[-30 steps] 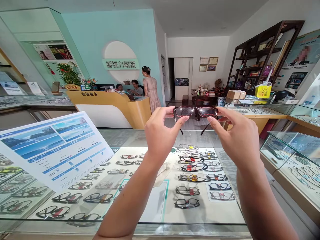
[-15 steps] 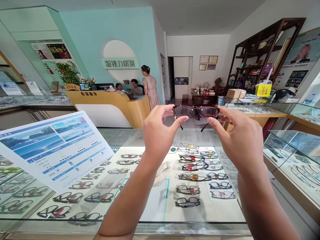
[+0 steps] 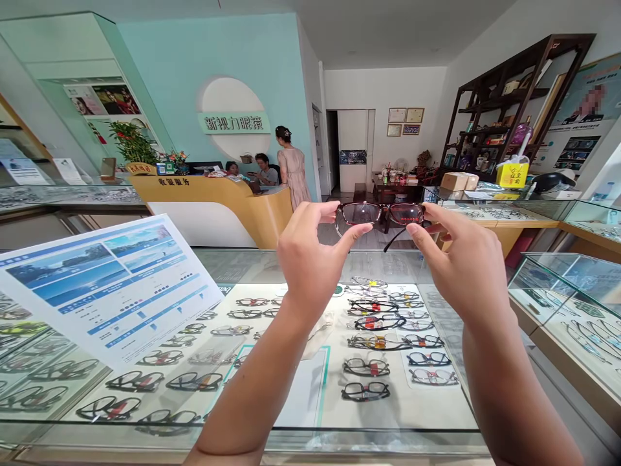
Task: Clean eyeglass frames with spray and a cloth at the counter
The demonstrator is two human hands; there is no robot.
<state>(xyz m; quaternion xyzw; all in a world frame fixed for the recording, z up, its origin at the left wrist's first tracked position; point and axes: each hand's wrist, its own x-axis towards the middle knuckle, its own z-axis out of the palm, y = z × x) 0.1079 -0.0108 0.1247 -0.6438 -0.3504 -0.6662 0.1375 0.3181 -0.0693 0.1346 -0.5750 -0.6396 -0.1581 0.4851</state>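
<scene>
Both my hands hold one pair of dark-rimmed eyeglasses [image 3: 381, 215] up in the air, above the far side of a glass display case. My left hand [image 3: 313, 249] pinches the left end of the frame between thumb and fingers. At the other end, my right hand [image 3: 460, 255] grips the frame the same way. Red lettering shows on the right lens, and one dark temple arm hangs down behind it. Beneath my hands, several eyeglasses [image 3: 366, 390] lie in rows inside the display case [image 3: 388, 417].
A printed sheet [image 3: 111, 291] stands tilted on the left of the case. Further back is a wooden counter [image 3: 208, 188] with two people seated behind it and a person [image 3: 294, 168] standing beside it. More glass cases [image 3: 572, 278] stand to the right, below dark shelves [image 3: 504, 103].
The eyeglasses have turned slightly between my hands, so the right lens looks narrower and the temple arms sit differently. Both hands keep their hold.
</scene>
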